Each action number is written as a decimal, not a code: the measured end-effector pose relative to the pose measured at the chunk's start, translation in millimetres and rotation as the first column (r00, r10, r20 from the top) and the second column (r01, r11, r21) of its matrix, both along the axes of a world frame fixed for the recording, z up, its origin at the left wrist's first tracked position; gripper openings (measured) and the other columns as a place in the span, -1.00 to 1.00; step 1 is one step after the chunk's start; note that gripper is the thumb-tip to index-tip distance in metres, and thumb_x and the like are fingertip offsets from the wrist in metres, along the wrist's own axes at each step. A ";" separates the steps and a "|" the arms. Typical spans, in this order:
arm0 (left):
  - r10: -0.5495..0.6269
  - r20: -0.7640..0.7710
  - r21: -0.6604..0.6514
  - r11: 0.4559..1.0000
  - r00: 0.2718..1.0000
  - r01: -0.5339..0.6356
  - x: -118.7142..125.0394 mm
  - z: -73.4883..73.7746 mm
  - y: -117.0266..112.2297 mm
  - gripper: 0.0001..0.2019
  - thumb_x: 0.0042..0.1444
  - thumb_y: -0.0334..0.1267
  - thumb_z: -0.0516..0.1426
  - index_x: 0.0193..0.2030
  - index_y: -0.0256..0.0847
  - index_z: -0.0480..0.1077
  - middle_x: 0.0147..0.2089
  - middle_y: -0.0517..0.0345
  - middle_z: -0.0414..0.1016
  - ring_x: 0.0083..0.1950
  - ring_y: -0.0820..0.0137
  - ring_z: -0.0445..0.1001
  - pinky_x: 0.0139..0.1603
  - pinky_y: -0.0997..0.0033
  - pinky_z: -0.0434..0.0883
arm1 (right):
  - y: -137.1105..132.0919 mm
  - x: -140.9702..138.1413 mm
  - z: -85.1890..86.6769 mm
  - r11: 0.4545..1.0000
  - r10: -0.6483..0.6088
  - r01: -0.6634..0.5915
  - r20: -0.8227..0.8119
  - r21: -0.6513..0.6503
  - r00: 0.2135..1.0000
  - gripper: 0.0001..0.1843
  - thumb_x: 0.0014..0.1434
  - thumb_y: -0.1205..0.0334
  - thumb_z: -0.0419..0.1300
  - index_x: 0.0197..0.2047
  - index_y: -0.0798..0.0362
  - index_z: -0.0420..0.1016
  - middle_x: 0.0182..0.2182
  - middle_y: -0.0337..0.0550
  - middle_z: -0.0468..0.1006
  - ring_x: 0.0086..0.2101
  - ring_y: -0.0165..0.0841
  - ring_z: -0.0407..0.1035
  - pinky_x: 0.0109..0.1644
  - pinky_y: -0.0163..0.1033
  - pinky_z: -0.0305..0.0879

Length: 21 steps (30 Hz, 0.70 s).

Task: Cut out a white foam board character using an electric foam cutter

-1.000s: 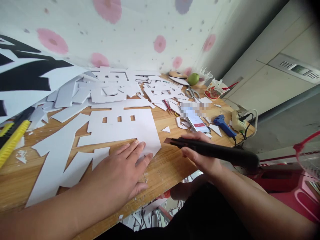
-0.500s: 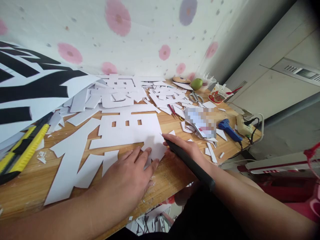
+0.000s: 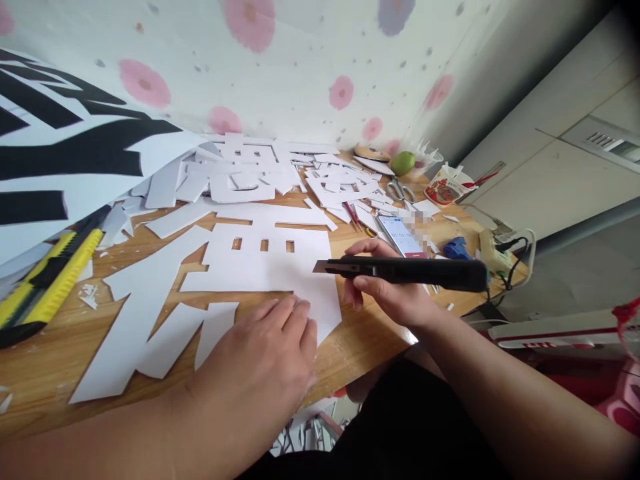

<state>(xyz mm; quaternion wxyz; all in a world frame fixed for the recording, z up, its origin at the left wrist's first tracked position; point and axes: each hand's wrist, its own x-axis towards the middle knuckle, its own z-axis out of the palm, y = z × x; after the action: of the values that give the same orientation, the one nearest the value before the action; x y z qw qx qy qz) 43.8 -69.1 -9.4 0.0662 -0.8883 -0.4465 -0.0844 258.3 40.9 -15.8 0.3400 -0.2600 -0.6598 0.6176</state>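
A yellow-and-black cutter (image 3: 65,273) lies at the left of a wooden worktop (image 3: 370,333), where a white board (image 3: 250,270) with three small openings sits mid-surface. A left hand (image 3: 275,340) rests palm-down at the board's near edge, grasping nothing. A right hand (image 3: 400,307) grips a black utility knife (image 3: 425,272), its blade over the board's right side, a phone (image 3: 395,230) and blue tool (image 3: 457,249) beyond.
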 end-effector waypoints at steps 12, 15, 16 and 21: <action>-0.059 -0.004 0.135 0.989 0.998 0.059 1.6 -10.8 1.1 -0.72 0.05 -0.33 0.24 -0.10 -0.41 0.59 0.04 -0.38 0.60 0.03 -0.03 0.62 0.03 0.10 0.56 | 24.2 -48.9 5.1 0.949 -0.109 0.112 0.028 -0.295 0.994 -0.66 -0.13 0.05 0.50 -0.41 0.10 0.56 -0.62 -0.35 0.44 -0.68 -0.56 0.18 -0.67 -0.42 0.23; -0.082 0.023 0.154 0.985 0.996 0.077 0.4 -12.0 0.9 -0.68 0.02 -0.27 0.27 -0.10 -0.42 0.60 0.02 -0.43 0.59 0.03 -0.06 0.62 -0.01 0.10 0.56 | 27.8 -59.7 4.2 0.929 -0.269 0.284 0.091 -0.238 0.959 -0.66 -0.10 0.05 0.45 -0.56 0.07 0.44 -0.76 -0.43 0.26 -0.76 -0.58 0.04 -0.74 -0.41 0.06; -0.089 0.026 0.155 0.984 0.996 0.083 -0.3 -12.2 1.3 -0.66 0.01 -0.26 0.28 -0.10 -0.42 0.60 0.03 -0.44 0.59 0.03 -0.06 0.62 -0.01 0.10 0.56 | 28.3 -61.6 3.5 0.917 -0.308 0.323 0.100 -0.233 0.946 -0.64 -0.09 0.05 0.44 -0.58 0.06 0.40 -0.77 -0.44 0.23 -0.77 -0.57 0.03 -0.74 -0.39 0.07; -0.102 0.038 0.134 0.986 0.994 0.096 -2.7 -12.5 3.2 -0.59 -0.03 -0.20 0.30 -0.05 -0.39 0.59 0.06 -0.43 0.57 0.06 -0.07 0.61 0.00 0.08 0.55 | 24.1 -62.4 -2.3 0.885 -0.381 0.403 0.136 -0.232 0.915 -0.63 -0.11 0.05 0.44 -0.59 0.05 0.36 -0.72 -0.36 0.35 -0.75 -0.54 0.13 -0.74 -0.37 0.14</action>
<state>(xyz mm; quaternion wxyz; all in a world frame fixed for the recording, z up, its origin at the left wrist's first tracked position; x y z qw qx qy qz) 41.1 -65.9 -21.9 0.1104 -0.9010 -0.3967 -0.1368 195.9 65.1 -18.0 0.3927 -0.4558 -0.5227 0.6040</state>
